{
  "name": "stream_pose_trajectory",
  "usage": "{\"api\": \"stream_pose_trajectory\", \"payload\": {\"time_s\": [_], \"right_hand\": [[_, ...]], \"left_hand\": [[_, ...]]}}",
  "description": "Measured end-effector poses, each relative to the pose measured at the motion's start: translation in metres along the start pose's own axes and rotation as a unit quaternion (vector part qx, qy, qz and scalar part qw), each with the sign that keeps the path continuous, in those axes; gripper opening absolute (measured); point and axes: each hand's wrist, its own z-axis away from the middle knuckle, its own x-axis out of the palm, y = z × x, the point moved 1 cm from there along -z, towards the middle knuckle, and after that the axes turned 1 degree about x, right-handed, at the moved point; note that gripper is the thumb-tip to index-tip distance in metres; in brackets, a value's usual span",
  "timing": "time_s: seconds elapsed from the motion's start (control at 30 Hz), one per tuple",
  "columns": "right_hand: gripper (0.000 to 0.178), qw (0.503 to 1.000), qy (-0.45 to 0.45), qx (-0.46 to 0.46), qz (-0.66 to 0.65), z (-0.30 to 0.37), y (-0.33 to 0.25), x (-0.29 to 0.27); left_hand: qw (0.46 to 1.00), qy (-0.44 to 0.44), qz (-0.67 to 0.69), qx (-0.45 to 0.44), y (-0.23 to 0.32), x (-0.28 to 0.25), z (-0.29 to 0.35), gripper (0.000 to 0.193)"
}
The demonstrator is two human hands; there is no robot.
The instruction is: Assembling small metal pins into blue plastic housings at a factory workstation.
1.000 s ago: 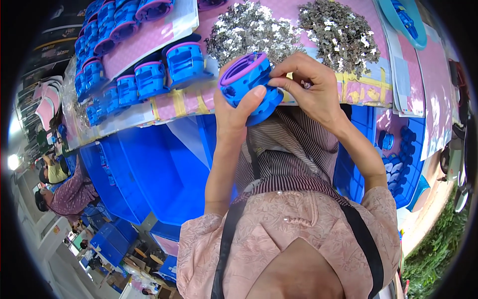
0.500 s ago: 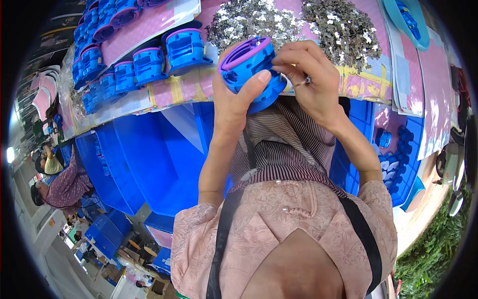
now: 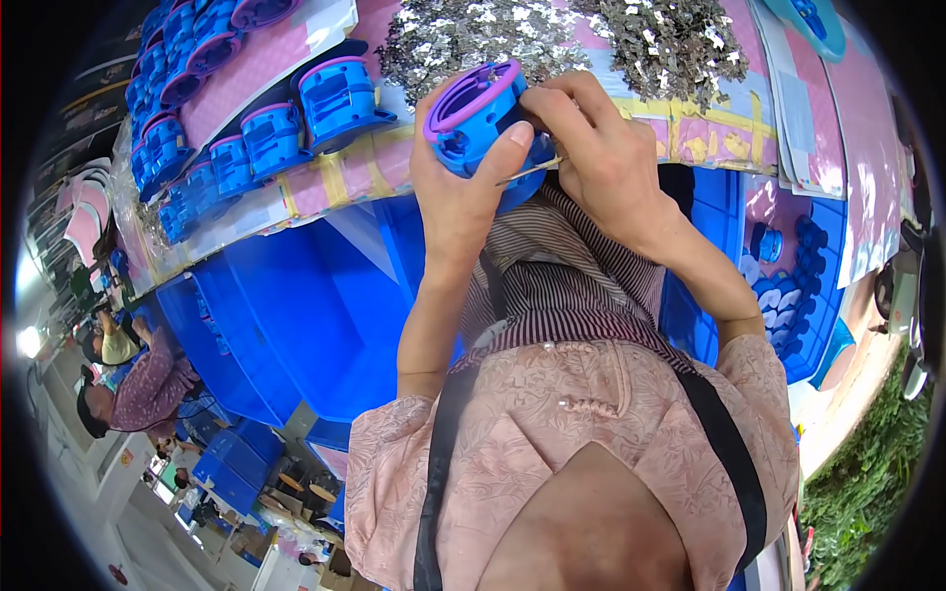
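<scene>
The left hand (image 3: 450,202) is closed around a blue piece with a purple rim (image 3: 480,145), its thumb pressed along the near wall. The right hand (image 3: 613,158) is at the piece's right side, fingers bent and closed on a thin rod (image 3: 529,172) that points toward the left hand's thumb. Fingertips of the right hand meet the piece's right wall; whether they also pinch a small part there cannot be told, as the fingers cover the spot.

The piece lies between the two hands, raised and tilted, rim facing up and leftward, near the front edge of the table (image 3: 232,91). Below it is a striped cloth (image 3: 557,258) over the lap.

Just beyond the hands are two heaps of small metal parts: a left heap (image 3: 478,41) and a darker right heap (image 3: 680,54). Left of the hands stands a row of similar blue pieces (image 3: 338,98). A teal basin (image 3: 833,39) is at far right. Below the table edge are a blue bin (image 3: 296,325) at left and a second bin (image 3: 826,340) at right, holding blue parts.
</scene>
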Motion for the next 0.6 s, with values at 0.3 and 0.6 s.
{"api": "stream_pose_trajectory", "payload": {"time_s": [0.3, 0.6], "right_hand": [[0.027, 1.000, 0.020, 0.013, 0.015, 0.002, 0.003, 0.010], [0.020, 0.911, -0.010, 0.180, -0.372, -0.006, 0.020, -0.005]], "left_hand": [[0.998, 0.024, -0.049, 0.017, -0.006, 0.005, -0.001, 0.065], [0.997, -0.013, 0.063, -0.038, -0.008, -0.004, -0.007, 0.049]]}}
